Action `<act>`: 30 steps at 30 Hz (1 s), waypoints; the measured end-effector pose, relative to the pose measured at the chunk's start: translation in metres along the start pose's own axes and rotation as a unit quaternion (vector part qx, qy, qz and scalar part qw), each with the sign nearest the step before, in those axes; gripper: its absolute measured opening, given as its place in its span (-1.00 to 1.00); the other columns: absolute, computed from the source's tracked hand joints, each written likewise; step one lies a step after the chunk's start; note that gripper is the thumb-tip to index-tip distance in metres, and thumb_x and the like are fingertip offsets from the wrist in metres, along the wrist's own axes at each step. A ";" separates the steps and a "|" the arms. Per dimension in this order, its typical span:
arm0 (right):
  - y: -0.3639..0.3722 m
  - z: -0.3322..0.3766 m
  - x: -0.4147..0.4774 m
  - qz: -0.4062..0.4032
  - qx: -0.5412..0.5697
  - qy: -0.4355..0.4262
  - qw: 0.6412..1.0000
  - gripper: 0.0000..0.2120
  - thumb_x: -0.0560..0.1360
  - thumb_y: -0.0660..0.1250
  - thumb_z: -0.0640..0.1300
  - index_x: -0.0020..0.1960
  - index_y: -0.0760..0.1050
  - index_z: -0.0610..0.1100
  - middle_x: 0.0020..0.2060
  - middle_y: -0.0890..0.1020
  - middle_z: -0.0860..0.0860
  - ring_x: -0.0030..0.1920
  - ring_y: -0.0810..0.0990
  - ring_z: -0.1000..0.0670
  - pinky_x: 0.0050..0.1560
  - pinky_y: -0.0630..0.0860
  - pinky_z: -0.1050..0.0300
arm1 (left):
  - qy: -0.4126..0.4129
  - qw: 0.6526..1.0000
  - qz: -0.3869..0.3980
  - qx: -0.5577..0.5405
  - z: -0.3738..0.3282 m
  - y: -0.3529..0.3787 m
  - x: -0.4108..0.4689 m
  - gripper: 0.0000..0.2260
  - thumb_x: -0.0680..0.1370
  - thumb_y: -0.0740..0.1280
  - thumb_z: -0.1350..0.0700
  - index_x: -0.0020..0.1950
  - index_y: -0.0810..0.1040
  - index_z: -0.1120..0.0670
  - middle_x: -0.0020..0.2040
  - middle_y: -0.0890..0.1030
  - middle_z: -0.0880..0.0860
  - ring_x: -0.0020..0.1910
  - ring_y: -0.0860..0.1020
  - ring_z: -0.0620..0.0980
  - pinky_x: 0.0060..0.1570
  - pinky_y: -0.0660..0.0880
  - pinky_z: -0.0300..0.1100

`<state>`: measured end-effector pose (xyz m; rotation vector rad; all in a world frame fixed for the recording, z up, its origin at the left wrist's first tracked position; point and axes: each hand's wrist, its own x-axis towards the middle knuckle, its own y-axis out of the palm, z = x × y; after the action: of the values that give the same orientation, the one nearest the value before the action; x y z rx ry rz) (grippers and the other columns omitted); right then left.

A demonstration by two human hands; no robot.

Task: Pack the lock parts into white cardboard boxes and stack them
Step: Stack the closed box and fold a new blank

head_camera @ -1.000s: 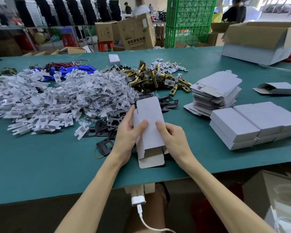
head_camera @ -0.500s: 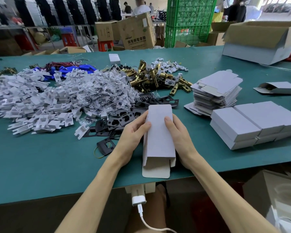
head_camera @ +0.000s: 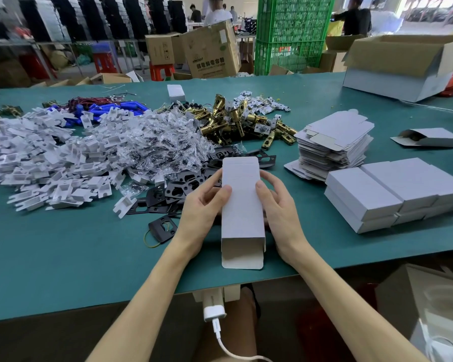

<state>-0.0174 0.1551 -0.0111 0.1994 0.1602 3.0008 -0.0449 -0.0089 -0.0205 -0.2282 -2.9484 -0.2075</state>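
The white box (head_camera: 242,205) had squared up and shifted right — left hand (head_camera: 202,212) and right hand (head_camera: 280,207) gripped its sides above the table (head_camera: 63,257) edge; light, crushable card, best held by its edges.
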 end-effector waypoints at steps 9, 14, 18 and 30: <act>-0.002 -0.001 -0.001 0.009 0.000 -0.008 1.000 -0.66 0.66 0.31 -0.02 0.42 0.44 0.05 -0.07 0.72 -0.19 -0.04 0.73 -0.15 -0.03 0.67 -0.11 | -0.004 1.000 -0.001 0.017 0.001 0.000 -0.001 -0.70 0.67 0.35 0.15 0.41 0.59 0.06 0.22 0.72 0.07 0.15 0.67 0.05 0.15 0.64 -0.01; -0.002 -0.001 -0.001 0.019 0.026 0.002 0.999 -0.78 0.68 0.26 -0.11 0.30 0.55 -0.06 0.01 0.73 -0.12 -0.06 0.70 -0.06 -0.07 0.66 -0.01 | -0.017 1.000 -0.002 0.026 -0.001 0.000 -0.002 -0.76 0.67 0.35 0.16 0.33 0.64 0.08 0.16 0.72 0.18 0.08 0.68 0.08 0.16 0.60 0.22; -0.003 -0.001 -0.001 0.022 0.018 0.008 1.000 -0.83 0.69 0.25 -0.14 0.19 0.57 -0.17 0.01 0.73 -0.12 -0.08 0.67 -0.06 -0.06 0.62 -0.07 | -0.020 0.999 -0.005 0.044 -0.001 0.000 -0.003 -0.83 0.68 0.35 0.15 0.24 0.64 0.14 0.10 0.71 0.26 0.01 0.68 0.14 0.09 0.59 0.27; -0.003 -0.001 -0.003 0.052 0.015 0.024 0.998 -0.82 0.65 0.31 -0.13 -0.07 0.61 -0.16 -0.24 0.64 -0.06 -0.24 0.58 -0.05 -0.32 0.47 0.14 | -0.028 0.999 -0.038 0.018 -0.004 0.003 -0.003 -0.53 0.67 0.30 -0.04 -0.02 0.46 0.42 -0.18 0.53 0.21 -0.24 0.48 0.09 -0.29 0.38 -0.10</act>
<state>-0.0146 0.1577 -0.0123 0.1423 0.2067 3.1099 -0.0412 -0.0072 -0.0172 -0.1196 -3.0171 -0.1601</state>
